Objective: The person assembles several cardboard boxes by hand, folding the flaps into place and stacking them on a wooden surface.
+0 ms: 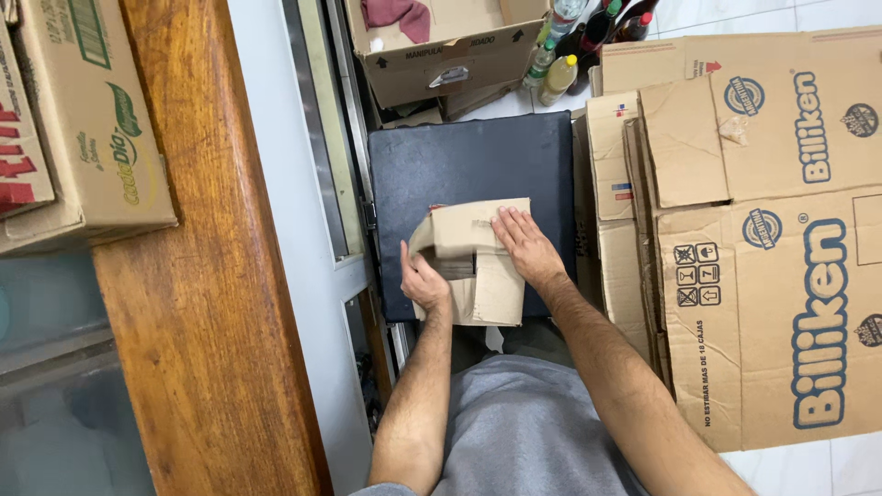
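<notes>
A small brown cardboard box [480, 276], partly folded with its flaps loose, lies on a dark padded seat [459, 161] in front of me. My left hand [423, 280] grips the box's left side, fingers curled into the opening. Flat on the box's top panel rests my right hand [522, 243], fingers together, pressing the cardboard down.
A stack of flattened cardboard boxes [763, 248] stands at the right. An open carton [441, 46] with a dark red cloth [397, 18] sits at the back, several bottles [574, 46] beside it. A wooden counter [197, 303] with boxes [83, 119] runs along the left.
</notes>
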